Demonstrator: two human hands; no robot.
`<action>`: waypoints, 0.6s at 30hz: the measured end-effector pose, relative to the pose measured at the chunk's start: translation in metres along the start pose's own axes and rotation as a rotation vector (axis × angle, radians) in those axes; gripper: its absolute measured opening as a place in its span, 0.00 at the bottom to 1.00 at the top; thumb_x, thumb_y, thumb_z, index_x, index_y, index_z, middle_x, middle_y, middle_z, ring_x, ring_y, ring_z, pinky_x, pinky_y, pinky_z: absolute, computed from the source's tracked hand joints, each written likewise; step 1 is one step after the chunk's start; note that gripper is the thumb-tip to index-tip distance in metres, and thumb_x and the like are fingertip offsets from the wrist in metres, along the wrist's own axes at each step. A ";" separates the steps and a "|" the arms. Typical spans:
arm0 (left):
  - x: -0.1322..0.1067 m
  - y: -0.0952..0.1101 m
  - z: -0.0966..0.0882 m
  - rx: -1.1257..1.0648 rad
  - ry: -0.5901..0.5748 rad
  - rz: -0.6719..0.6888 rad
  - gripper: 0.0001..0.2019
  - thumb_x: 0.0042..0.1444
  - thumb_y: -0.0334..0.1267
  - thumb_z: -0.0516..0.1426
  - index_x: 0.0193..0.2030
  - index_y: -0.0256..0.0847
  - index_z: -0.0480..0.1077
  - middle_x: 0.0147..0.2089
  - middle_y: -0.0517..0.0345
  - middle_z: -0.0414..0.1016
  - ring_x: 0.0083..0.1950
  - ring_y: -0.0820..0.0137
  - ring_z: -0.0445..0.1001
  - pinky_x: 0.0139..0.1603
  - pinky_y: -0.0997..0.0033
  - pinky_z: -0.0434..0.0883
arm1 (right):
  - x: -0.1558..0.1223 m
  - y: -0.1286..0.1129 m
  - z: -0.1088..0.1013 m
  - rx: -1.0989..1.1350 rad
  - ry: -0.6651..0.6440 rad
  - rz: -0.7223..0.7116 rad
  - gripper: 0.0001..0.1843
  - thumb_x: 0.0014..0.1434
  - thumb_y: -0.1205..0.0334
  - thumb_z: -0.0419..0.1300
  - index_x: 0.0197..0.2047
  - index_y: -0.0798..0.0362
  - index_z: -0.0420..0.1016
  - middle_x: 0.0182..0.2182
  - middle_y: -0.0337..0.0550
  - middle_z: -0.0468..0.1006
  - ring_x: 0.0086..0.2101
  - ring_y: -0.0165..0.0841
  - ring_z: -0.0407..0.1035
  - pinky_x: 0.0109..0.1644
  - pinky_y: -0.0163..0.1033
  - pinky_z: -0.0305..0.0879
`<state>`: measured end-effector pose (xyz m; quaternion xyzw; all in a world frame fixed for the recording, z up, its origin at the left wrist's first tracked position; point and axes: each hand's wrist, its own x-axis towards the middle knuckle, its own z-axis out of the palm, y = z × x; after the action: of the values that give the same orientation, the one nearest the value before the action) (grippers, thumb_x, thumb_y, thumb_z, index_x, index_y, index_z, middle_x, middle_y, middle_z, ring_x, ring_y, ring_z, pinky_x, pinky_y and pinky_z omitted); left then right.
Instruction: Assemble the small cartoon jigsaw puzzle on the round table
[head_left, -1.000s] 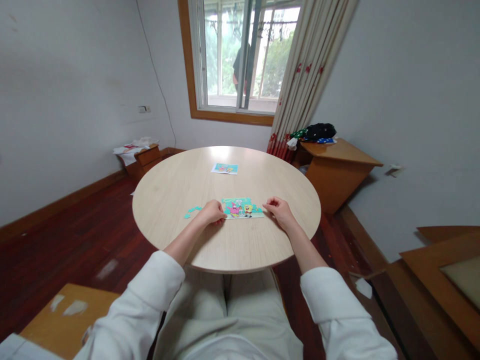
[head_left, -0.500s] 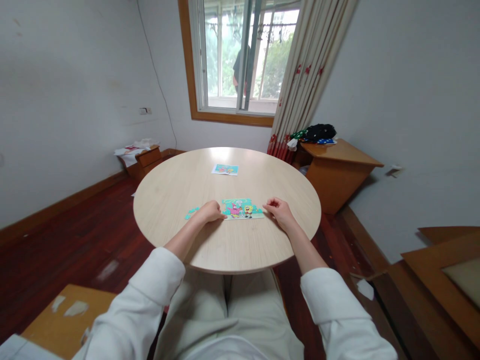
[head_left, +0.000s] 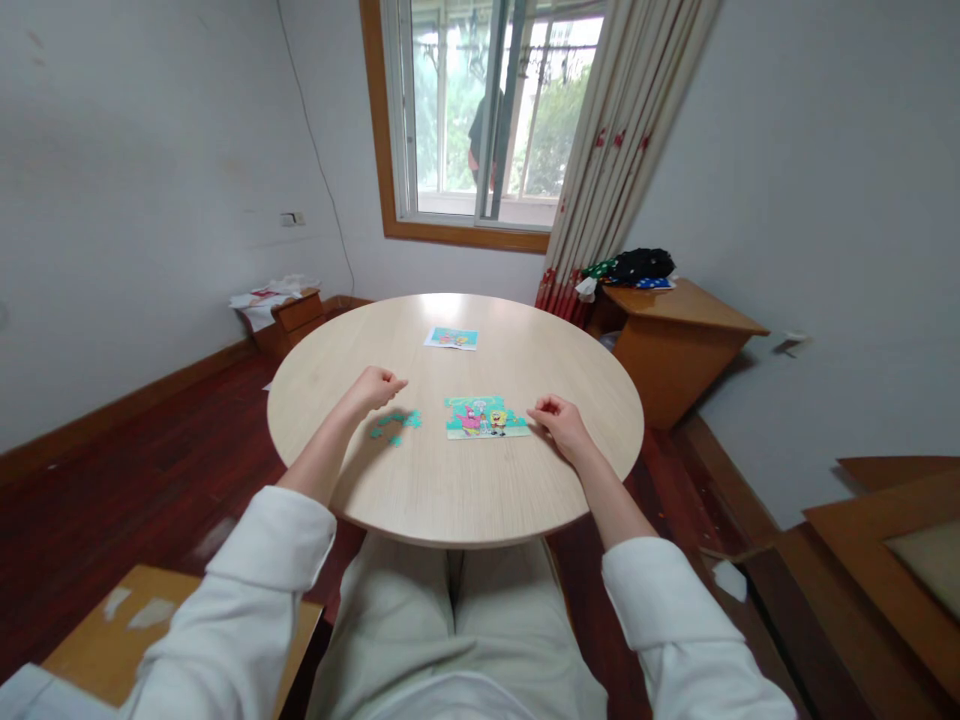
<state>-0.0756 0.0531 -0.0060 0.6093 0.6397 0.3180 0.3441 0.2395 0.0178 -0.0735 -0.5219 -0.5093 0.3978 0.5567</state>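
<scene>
A partly joined cartoon jigsaw puzzle lies flat on the round table, showing a pink figure and a yellow one on turquoise. Its upper right side has a stepped, uneven edge. Several loose turquoise puzzle pieces are scattered to its left. My left hand hovers just above and behind these pieces, fingers drawn together in a pinch; whether anything small is between them is hidden. Close by the puzzle's right end is my right hand, its thumb and fingers curled together, their contents too small to make out.
Beyond the puzzle lies a printed picture card on the pale round table. A wooden cabinet bearing dark cloth stands at the back right, a small drawer unit at the back left. A person shows through the window.
My left hand has left the puzzle's left edge and moved up and left, uncovering more of the loose pieces. My right hand has stayed almost still.
</scene>
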 end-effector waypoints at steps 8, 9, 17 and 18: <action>0.002 -0.022 -0.028 0.090 0.068 -0.072 0.07 0.40 0.34 0.59 0.17 0.35 0.67 0.14 0.64 0.61 0.17 0.78 0.55 0.21 0.74 0.52 | 0.000 -0.002 -0.006 -0.007 -0.013 -0.004 0.21 0.33 0.51 0.68 0.22 0.54 0.62 0.16 0.30 0.62 0.19 0.22 0.52 0.20 0.29 0.47; 0.003 -0.024 -0.028 0.089 0.067 -0.073 0.07 0.39 0.34 0.60 0.17 0.35 0.67 0.14 0.64 0.61 0.17 0.78 0.55 0.21 0.74 0.52 | 0.000 -0.003 -0.006 -0.005 -0.012 -0.004 0.21 0.33 0.51 0.67 0.22 0.54 0.62 0.16 0.30 0.62 0.19 0.22 0.52 0.20 0.29 0.47; 0.000 -0.039 -0.023 0.112 0.089 -0.088 0.10 0.38 0.36 0.60 0.16 0.37 0.64 0.12 0.64 0.60 0.17 0.76 0.58 0.22 0.74 0.52 | 0.001 -0.004 -0.007 -0.022 -0.012 -0.026 0.21 0.33 0.50 0.67 0.22 0.54 0.62 0.16 0.30 0.61 0.19 0.21 0.52 0.21 0.30 0.47; -0.001 -0.041 -0.023 0.127 0.095 -0.084 0.10 0.38 0.37 0.60 0.15 0.37 0.63 0.12 0.64 0.60 0.17 0.76 0.58 0.22 0.74 0.52 | 0.002 -0.004 -0.006 -0.017 -0.011 -0.025 0.21 0.33 0.50 0.67 0.22 0.54 0.62 0.16 0.30 0.61 0.19 0.21 0.52 0.21 0.30 0.47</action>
<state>-0.1178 0.0499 -0.0269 0.5869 0.6990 0.2908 0.2869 0.2458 0.0180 -0.0687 -0.5181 -0.5222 0.3891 0.5545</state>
